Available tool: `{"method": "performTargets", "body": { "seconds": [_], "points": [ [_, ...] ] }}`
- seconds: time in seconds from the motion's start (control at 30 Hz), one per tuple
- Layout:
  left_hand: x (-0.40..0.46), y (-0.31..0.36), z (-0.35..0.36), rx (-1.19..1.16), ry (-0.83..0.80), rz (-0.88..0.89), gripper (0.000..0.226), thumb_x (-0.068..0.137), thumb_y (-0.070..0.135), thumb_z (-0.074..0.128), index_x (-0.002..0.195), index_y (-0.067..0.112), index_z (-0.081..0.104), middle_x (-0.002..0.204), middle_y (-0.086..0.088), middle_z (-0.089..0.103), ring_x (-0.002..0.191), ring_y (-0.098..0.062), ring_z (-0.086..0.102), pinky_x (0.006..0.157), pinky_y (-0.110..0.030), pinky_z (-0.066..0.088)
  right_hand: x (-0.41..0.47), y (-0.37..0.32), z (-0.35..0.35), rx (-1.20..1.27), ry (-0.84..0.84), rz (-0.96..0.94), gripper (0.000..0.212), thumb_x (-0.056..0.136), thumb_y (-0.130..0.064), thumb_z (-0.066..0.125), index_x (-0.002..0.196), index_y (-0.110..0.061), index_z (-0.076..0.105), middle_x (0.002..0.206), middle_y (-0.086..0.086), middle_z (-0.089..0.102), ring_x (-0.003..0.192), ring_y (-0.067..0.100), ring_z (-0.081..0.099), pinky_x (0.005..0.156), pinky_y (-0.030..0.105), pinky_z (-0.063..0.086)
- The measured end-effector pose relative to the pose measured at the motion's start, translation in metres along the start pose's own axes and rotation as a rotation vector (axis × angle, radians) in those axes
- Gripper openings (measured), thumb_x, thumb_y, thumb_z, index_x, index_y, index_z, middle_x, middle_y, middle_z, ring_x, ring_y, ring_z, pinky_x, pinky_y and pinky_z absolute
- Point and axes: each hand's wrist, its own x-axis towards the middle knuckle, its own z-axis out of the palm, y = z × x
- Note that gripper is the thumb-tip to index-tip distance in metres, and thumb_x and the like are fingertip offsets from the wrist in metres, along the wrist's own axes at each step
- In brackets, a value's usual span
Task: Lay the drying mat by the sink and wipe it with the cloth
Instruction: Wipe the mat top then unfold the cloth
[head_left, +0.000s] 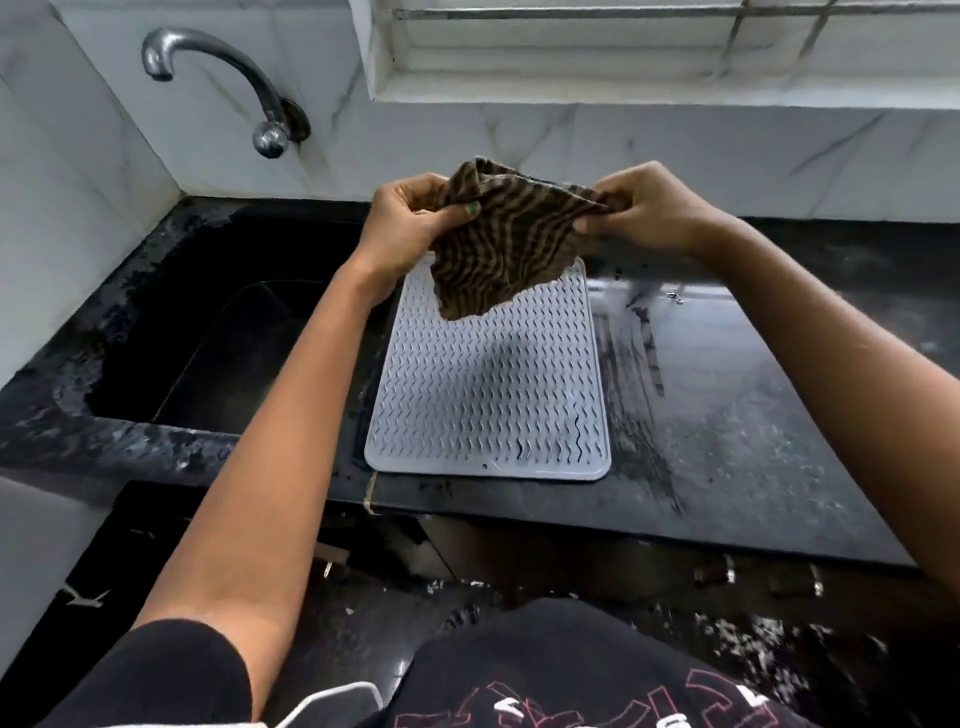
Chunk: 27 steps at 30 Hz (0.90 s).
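A pale grey drying mat (488, 395) with wavy ridges lies flat on the black counter, just right of the sink (218, 322). Above its far end hangs a brown cloth (504, 249) with dark stripes, held up in the air by both hands. My left hand (410, 218) grips the cloth's left top corner. My right hand (649, 208) pinches its right top corner. The cloth's lower edge dangles over the mat's far part and hides it.
A curved metal tap (208, 67) juts from the white marble wall over the sink. The black counter (753, 415) stretches to the right of the mat, with wet streaks. A window ledge (623, 88) runs along the back wall.
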Motion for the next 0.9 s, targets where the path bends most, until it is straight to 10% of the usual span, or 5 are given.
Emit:
{"method": "performTargets", "body": {
  "seconds": [0.33,0.5,0.6,0.73,0.9],
  "points": [
    [-0.083,0.014,0.061,0.034,-0.150,-0.133,0.010,0.091,0.023,0.064,0.100,0.019,0.068,0.093,0.007,0.069,0.089,-0.004,0.063,0.086,-0.025,0.051,-0.094,0.022,-0.057,0.038,-0.477,0.075,0.019,0.080,-0.025,0.071,0.095,-0.014,0.072,0.095,0.003,0.074,0.085,0.015,0.068,0.076,0.026,0.057],
    [-0.120,0.002,0.121,0.045,-0.266,-0.270,0.007,0.091,0.023,0.063,0.085,0.025,0.067,0.077,0.017,0.070,0.071,0.005,0.065,0.068,-0.017,0.053,-0.139,0.073,-0.065,0.197,-0.679,0.230,0.023,0.072,-0.021,0.074,0.091,-0.010,0.071,0.086,0.005,0.074,0.081,0.015,0.070,0.070,0.025,0.060],
    [-0.122,-0.013,0.170,0.079,-0.194,-0.355,0.014,0.091,0.019,0.063,0.105,0.016,0.066,0.103,0.002,0.070,0.096,-0.009,0.066,0.084,-0.028,0.050,-0.150,0.114,-0.044,0.098,-0.485,0.384,0.029,0.078,-0.014,0.074,0.104,-0.003,0.065,0.092,0.012,0.069,0.088,0.024,0.066,0.064,0.029,0.061],
    [-0.133,-0.048,0.235,0.773,-0.081,-0.226,0.059,0.090,0.030,0.060,0.142,0.013,0.038,0.145,-0.011,0.041,0.130,-0.029,0.044,0.109,-0.039,0.035,-0.174,0.156,0.007,-0.293,-0.100,0.363,0.059,0.085,-0.013,0.067,0.136,-0.002,0.039,0.133,0.025,0.049,0.121,0.036,0.049,0.098,0.040,0.042],
    [-0.160,-0.105,0.272,1.048,-0.631,-0.110,0.076,0.093,0.034,0.053,0.153,0.009,0.013,0.161,-0.012,0.013,0.148,-0.028,0.014,0.120,-0.045,0.017,-0.212,0.158,0.084,-0.457,-0.466,0.153,0.070,0.089,-0.033,0.060,0.145,-0.008,0.027,0.153,0.020,0.026,0.140,0.036,0.026,0.113,0.037,0.024]
  ]
}}
